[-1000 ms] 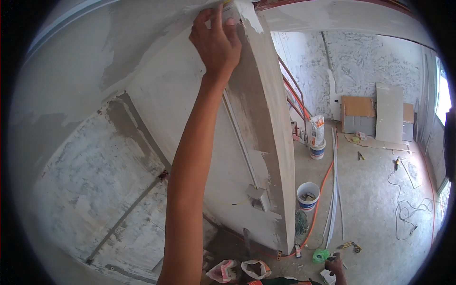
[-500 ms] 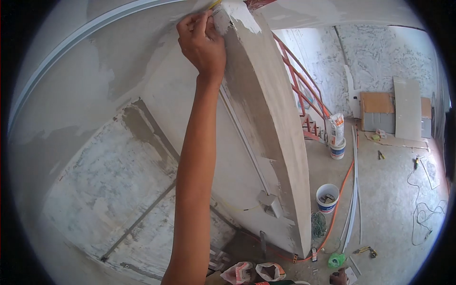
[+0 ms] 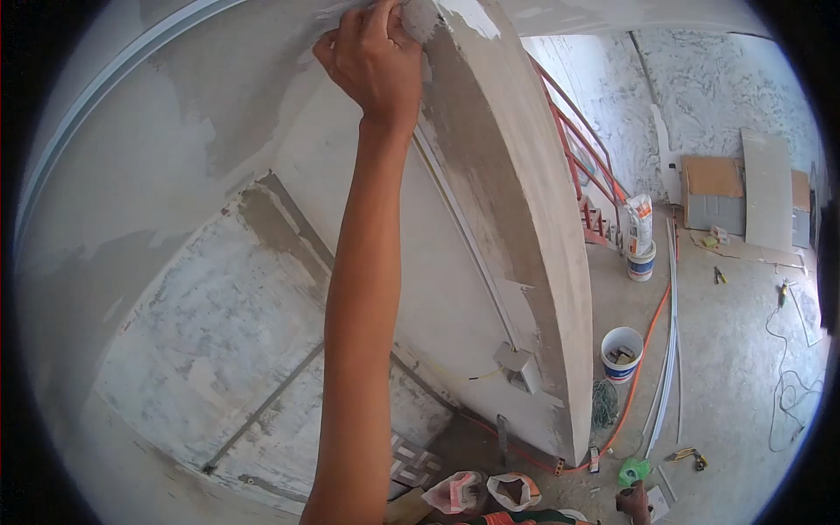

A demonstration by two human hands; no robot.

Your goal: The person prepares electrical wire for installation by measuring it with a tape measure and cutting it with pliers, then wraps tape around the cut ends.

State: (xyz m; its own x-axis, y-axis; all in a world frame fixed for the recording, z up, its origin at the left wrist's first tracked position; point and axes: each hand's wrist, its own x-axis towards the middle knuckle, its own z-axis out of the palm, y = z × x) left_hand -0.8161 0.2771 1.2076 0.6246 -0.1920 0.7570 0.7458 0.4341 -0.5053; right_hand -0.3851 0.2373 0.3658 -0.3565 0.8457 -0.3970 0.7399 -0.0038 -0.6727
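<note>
My left hand [image 3: 378,66] reaches up on a stretched arm to the top of the plastered beam edge [image 3: 512,201]. Its fingers are bent and pressed together against the wall corner, at a patch of white filler [image 3: 472,16]. Whatever they pinch is hidden behind them. Low at the right, in shadow, what looks like my right hand [image 3: 633,502] appears closed beside a flat white piece [image 3: 657,504]. Its grip is too small and dark to make out.
A box with a wire [image 3: 520,366] sits on the wall below a conduit [image 3: 464,232]. On the floor are a bucket [image 3: 622,353], open sacks [image 3: 513,492], an orange hose [image 3: 643,367], metal strips [image 3: 672,324] and a green bag [image 3: 633,472]. Red stair rails [image 3: 582,140] stand behind.
The view has shifted, so the beam and floor things sit further right and slightly higher. A thin yellow thing at my left fingertips no longer shows. That hand stays at the beam top.
</note>
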